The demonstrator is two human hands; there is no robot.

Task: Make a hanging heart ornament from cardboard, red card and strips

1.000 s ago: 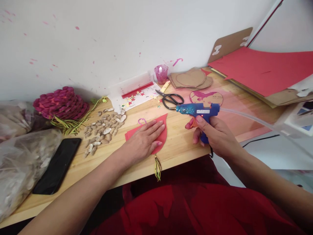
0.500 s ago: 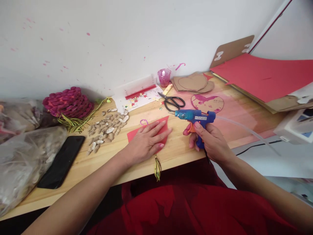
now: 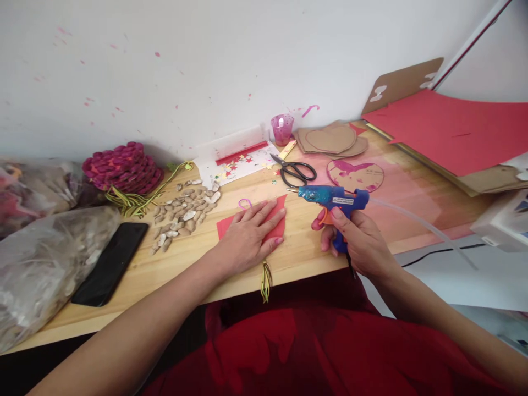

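My left hand (image 3: 249, 236) lies flat with its fingers stretched over a piece of red paper (image 3: 280, 220) near the table's front edge. A pink loop (image 3: 245, 204) sticks out at the paper's back edge, and a yellow-green tassel (image 3: 266, 283) hangs from its front side over the table edge. My right hand (image 3: 350, 234) is wrapped round the handle of a blue glue gun (image 3: 324, 196), with fingers at its orange trigger. The gun's nozzle points left, above the table and just right of the paper. What lies under my left palm is hidden.
Black scissors (image 3: 295, 171), a painted cardboard heart (image 3: 357, 175) and star confetti (image 3: 235, 165) lie behind my hands. To the left are peanut shells (image 3: 187, 212), a phone (image 3: 111, 264) and plastic bags (image 3: 49, 269). Red sheets (image 3: 457, 129) are at the right.
The whole view has shifted slightly, moving the table items a little to the right. My left fingers have drawn back slightly on the paper. The glue gun remains in my right hand.
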